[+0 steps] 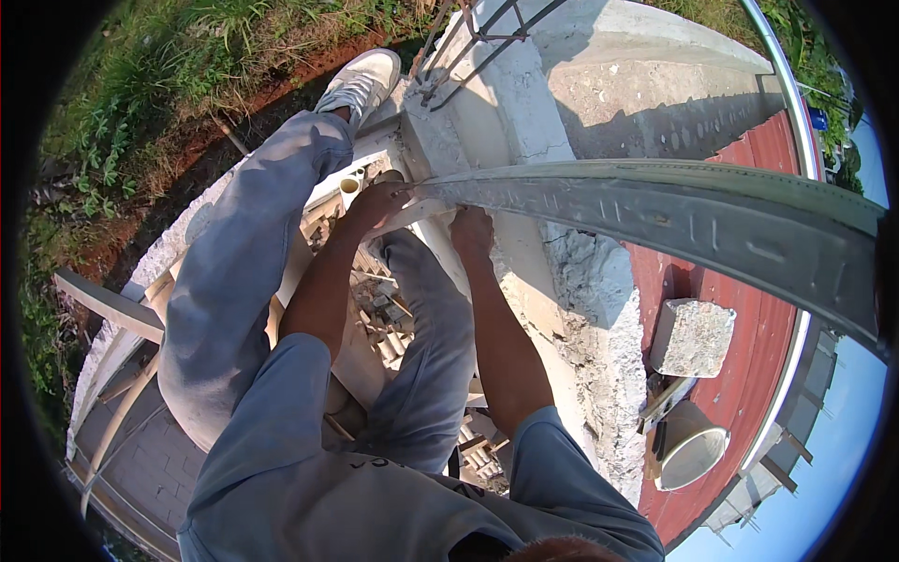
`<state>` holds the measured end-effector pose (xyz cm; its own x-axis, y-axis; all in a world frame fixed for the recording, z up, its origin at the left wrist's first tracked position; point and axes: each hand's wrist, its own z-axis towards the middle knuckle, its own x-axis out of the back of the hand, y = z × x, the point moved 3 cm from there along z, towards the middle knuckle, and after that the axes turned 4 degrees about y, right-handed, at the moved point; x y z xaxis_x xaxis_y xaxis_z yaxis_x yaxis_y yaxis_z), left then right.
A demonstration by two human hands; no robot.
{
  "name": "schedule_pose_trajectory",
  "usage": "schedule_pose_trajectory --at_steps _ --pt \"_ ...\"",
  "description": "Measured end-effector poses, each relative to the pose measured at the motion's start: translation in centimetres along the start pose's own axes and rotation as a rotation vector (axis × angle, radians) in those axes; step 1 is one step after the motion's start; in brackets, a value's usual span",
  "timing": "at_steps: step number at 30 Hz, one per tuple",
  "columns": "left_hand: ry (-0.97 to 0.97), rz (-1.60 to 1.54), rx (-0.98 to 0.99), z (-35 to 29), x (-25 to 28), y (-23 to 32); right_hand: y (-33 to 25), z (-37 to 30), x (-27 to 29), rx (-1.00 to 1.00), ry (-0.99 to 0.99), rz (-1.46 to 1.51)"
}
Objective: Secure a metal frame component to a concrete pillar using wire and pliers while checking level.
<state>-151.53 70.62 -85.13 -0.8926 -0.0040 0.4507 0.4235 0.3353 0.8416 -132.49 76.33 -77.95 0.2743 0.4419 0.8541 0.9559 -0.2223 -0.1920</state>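
A long grey metal channel (pixel 646 205), with slots and dents along its side, runs from between my knees out to the right edge of the view. Its near end meets my left hand (pixel 379 204), whose fingers are closed around it. My right hand (pixel 472 230) is curled against the channel's lower edge, a little further along; its fingertips are partly hidden. Under both hands lies a pale concrete wall top (pixel 510 253). A white pipe end (pixel 350 185) shows just left of my left hand.
Bare steel bars (pixel 478 37) rise from the concrete at the top. On the red metal roof (pixel 763 318) to the right rest a rough concrete block (pixel 694 338) and a white bucket (pixel 693 451) on its side. Grass (pixel 178 84) lies far below, beside my shoe (pixel 363 82). Wooden pieces show below my legs.
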Motion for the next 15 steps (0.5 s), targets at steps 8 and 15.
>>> schedule_pose_trajectory --at_steps 8,15 --pt "0.569 -0.268 0.256 -1.9 2.0 -2.2 1.9 -3.3 -0.3 0.122 0.128 0.151" --pt "0.107 -0.629 0.297 2.4 6.0 7.1 -1.5 -1.3 1.1 0.345 0.255 -0.240"
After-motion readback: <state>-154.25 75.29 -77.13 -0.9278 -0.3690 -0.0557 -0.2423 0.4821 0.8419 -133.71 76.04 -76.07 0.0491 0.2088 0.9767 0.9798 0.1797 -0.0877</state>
